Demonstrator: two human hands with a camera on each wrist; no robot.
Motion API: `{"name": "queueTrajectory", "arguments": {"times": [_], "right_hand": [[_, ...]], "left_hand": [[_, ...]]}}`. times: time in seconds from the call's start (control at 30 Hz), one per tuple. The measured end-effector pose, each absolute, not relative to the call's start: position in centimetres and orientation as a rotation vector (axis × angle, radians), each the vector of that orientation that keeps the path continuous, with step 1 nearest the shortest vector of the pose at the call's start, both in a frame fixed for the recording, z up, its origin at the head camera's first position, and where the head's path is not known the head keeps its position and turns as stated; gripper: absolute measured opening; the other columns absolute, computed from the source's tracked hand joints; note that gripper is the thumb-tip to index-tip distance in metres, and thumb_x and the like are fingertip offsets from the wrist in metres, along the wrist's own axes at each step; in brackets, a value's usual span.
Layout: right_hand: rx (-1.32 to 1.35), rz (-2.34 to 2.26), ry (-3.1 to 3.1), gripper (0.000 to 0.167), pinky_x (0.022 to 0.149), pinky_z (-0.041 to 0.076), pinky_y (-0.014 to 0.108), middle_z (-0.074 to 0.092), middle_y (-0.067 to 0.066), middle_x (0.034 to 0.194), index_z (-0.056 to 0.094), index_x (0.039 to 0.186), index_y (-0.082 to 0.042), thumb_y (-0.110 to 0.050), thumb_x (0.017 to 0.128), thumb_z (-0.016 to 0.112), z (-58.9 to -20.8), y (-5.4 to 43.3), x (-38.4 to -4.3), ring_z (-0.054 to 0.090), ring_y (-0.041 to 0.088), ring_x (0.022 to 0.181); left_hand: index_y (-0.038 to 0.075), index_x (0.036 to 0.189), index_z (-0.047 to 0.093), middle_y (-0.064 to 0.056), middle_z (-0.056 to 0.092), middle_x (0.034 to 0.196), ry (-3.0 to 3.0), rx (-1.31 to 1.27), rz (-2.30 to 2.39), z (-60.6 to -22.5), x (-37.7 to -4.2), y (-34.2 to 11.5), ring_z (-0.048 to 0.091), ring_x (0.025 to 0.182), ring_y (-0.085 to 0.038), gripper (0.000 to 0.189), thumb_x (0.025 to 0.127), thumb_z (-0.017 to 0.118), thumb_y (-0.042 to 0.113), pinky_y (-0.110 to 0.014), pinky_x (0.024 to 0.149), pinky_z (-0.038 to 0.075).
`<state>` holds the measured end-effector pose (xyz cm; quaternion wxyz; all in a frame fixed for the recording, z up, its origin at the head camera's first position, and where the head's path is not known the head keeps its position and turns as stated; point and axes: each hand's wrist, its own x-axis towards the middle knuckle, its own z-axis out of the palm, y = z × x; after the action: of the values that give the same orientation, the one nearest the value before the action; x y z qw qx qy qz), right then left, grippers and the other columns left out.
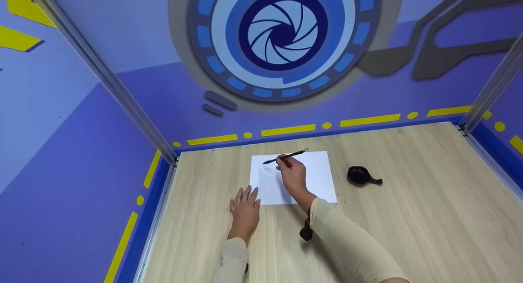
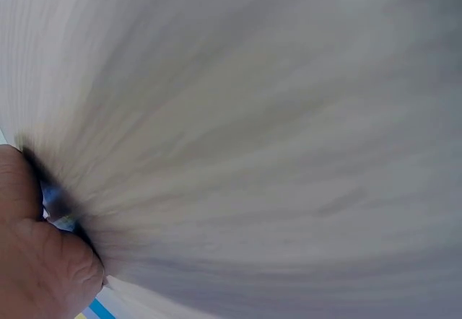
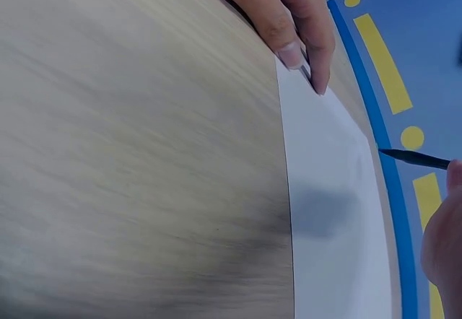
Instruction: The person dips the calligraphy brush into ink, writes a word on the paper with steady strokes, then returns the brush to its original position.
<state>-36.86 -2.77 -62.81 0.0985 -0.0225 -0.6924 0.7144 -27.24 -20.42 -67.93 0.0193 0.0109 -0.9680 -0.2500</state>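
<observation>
A white sheet of paper (image 1: pixel 318 176) lies on the wooden table. My right hand (image 1: pixel 295 176) pinches a dark writing brush (image 1: pixel 269 161) over the sheet; its pointed tip faces left and a small loop ends its handle. In the right wrist view, the brush (image 3: pixel 415 158) shows its dark tip raised above the paper (image 3: pixel 325 160). With fingers spread, my left hand (image 1: pixel 245 215) rests at the paper's lower left corner, fingertips on its edge. Only the thumb side of the left hand (image 2: pixel 43 254) shows in the left wrist view. No marks show on the sheet.
To the right of the paper sits a small black dish (image 1: pixel 359 176) with a short handle pointing right. Blue and purple panels (image 1: pixel 155 95) with yellow marks wall the table (image 1: pixel 425 217) at the back and sides, joined by metal posts.
</observation>
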Motion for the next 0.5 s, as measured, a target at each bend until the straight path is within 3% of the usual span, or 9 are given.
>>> {"name": "queueTrajectory", "arguments": {"times": [0.2, 0.5], "right_hand": [[-0.045, 2.088, -2.081, 0.024, 0.083, 0.066, 0.029, 0.079, 0.025, 0.113, 0.077, 0.118, 0.004, -0.014, 0.102, 0.072, -62.8, -3.0, -37.0, 0.078, 0.044, 0.103], [-0.099, 2.014, -2.147, 0.022, 0.083, 0.065, 0.031, 0.082, 0.014, 0.111, 0.080, 0.117, -0.004, -0.018, 0.102, 0.074, -63.4, -3.0, -37.1, 0.080, 0.019, 0.089]], "left_hand": [[0.021, 0.159, 0.051, -0.008, 0.042, 0.172, -3.033, 0.052, -0.740, -68.0, -27.5, -20.5, 0.027, 0.164, -0.041, 0.046, 0.114, 0.048, 0.031, -0.076, 0.127, 0.017], [0.017, 0.158, 0.053, -0.011, 0.044, 0.171, -2.973, 0.026, -0.784, -68.9, -27.5, -20.6, 0.029, 0.163, -0.042, 0.048, 0.113, 0.052, 0.031, -0.077, 0.126, 0.017]]}}
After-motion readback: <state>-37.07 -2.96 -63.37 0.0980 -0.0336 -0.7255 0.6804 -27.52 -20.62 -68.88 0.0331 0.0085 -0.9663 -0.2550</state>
